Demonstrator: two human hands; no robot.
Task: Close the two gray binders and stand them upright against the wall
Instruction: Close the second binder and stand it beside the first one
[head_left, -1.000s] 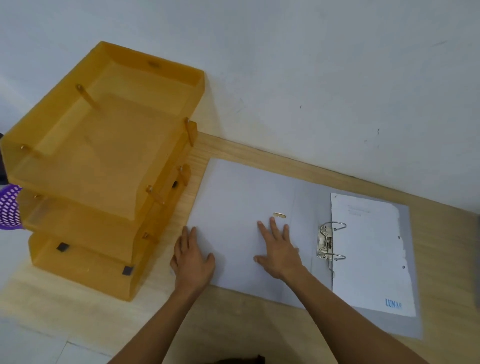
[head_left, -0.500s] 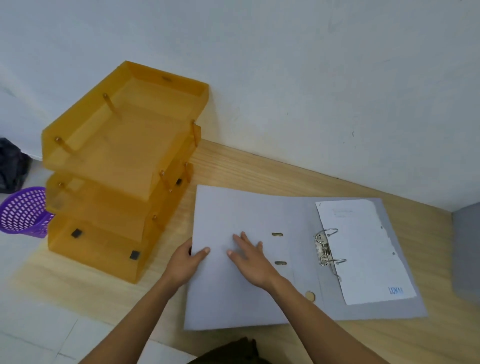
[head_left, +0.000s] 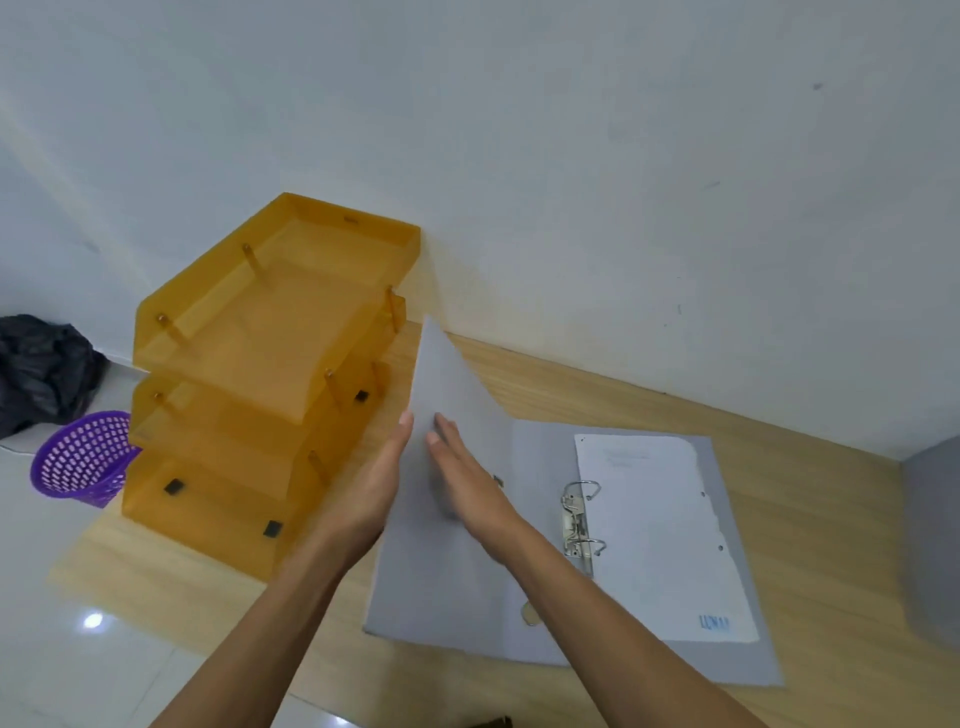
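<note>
A gray binder (head_left: 524, 467) lies open on the wooden table (head_left: 810, 499), its left cover lifted and tilted up. My left hand (head_left: 371, 488) grips the outer edge of that cover from behind. My right hand (head_left: 467, 480) lies flat against the cover's inner face, fingers straight. The metal ring clip (head_left: 579, 519) stands at the spine, with a white sheet (head_left: 660, 535) lying on the right half. Part of a second gray binder (head_left: 932, 540) shows at the right edge of the view.
A stacked orange letter tray (head_left: 270, 384) stands just left of the binder against the white wall (head_left: 571, 182). Below the table's left end sit a purple basket (head_left: 83, 457) and a black bag (head_left: 41, 364) on the floor.
The left cover, flat on the table a second ago, has been raised by my left hand. My right hand now rests against its inner face. The camera has shifted back and left.
</note>
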